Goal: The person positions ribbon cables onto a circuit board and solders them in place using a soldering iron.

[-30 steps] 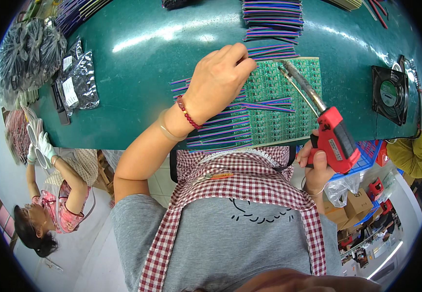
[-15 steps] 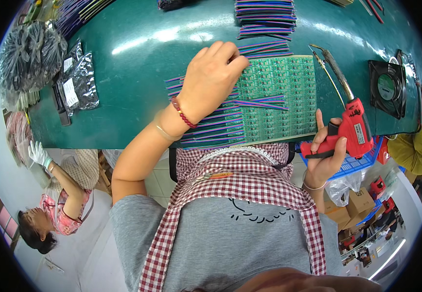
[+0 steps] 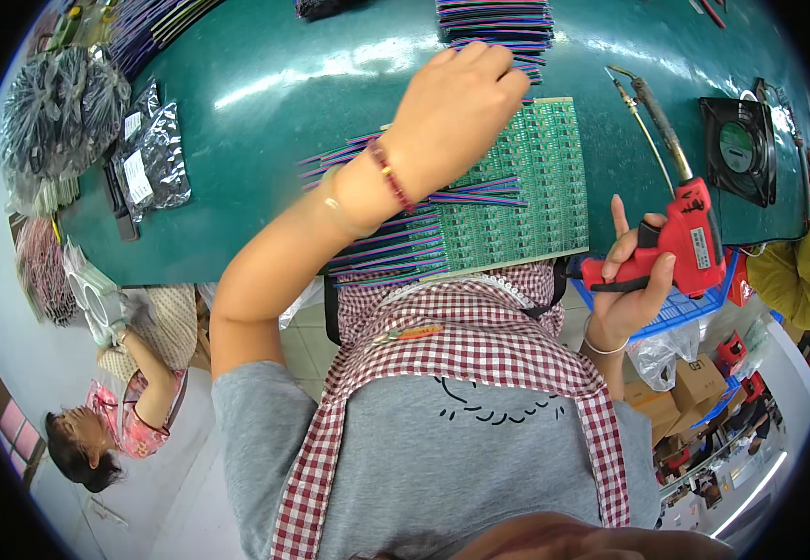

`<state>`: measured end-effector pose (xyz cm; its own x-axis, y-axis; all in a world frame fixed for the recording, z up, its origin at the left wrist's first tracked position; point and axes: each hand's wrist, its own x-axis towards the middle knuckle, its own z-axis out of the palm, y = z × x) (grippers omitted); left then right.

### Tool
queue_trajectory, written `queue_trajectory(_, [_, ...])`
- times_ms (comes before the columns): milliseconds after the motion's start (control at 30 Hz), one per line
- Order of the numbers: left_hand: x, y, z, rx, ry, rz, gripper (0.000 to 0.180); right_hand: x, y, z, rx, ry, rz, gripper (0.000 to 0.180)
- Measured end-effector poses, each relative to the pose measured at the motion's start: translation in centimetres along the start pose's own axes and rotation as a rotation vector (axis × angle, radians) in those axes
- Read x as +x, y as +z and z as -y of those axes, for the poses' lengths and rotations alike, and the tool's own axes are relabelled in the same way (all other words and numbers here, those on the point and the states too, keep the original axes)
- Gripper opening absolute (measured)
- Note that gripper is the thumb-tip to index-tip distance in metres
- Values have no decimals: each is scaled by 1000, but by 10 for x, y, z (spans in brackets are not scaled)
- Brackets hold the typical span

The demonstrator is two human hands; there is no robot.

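Because rows of wires [image 3: 400, 252] already jut from the nine-to-eight o'clock side of the green circuit board panel [image 3: 550, 177], I judge the work in front of me to be well under way but only partly done. That panel lies on the green surface [image 3: 237, 187], close to the edge nearest the body, and I take its centre as my clock. Its columns toward three o'clock have no wires on them, so that stretch looks untouched. A few loose wires [image 3: 470, 195] lie across its middle, apparently not yet in any row, and a thick stack of wires [image 3: 494, 23] waits at twelve, so plenty remains. My left hand [image 3: 461, 103] is at eleven o'clock with its fingertips turned away from me; I cannot tell whether they pinch anything. My right hand [image 3: 631, 303], between four and five, grips the red soldering gun [image 3: 694, 238], whose tip points toward one o'clock, clear of the panel. From this height I can't fairly say whether each wire is actually joined.
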<state>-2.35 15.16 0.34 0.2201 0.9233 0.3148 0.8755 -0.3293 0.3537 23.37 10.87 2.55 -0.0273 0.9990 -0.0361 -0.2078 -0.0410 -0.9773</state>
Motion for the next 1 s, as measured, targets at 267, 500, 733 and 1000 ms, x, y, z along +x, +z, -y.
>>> queue_trajectory(267, [1, 11, -3, 49, -47, -33, 10, -14, -15, 5, -11, -22, -65, 53])
queue_trajectory(500, [-53, -39, 10, -385, -263, -13, 10, -18, -9, 9, -68, 162, 175, 62])
queue_trajectory(733, [-75, -23, 12, -99, -46, -38, 16, -30, -9, 0, -30, 327, 295, 65])
queue_trajectory(1000, [-72, -19, 12, -167, -60, -110, 17, -42, -11, -7, -180, 375, 364, 64])
